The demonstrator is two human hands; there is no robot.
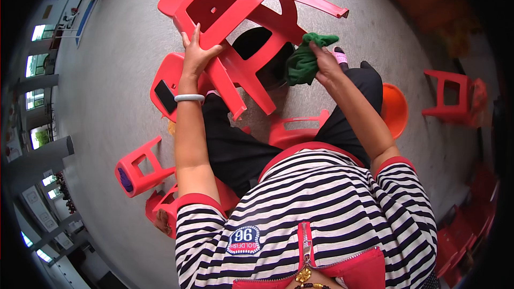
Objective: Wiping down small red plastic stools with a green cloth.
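Note:
A red plastic stool is tipped on its side in front of me, its legs pointing partly towards me and to the right. My left hand, with a pale bangle on the wrist, grips it where a leg meets the seat frame. Bunched in my right hand is a green cloth, held close to one of the stool's legs. Beneath the stool, a dark round tub is partly hidden by its frame. Left of it, a dark smartphone lies on another red stool's seat.
An orange basin is beside my right leg. Further right is a red stool with orange material against it. Left of me, a small red stool bears a purple cloth. More red plastic furniture fills the lower right.

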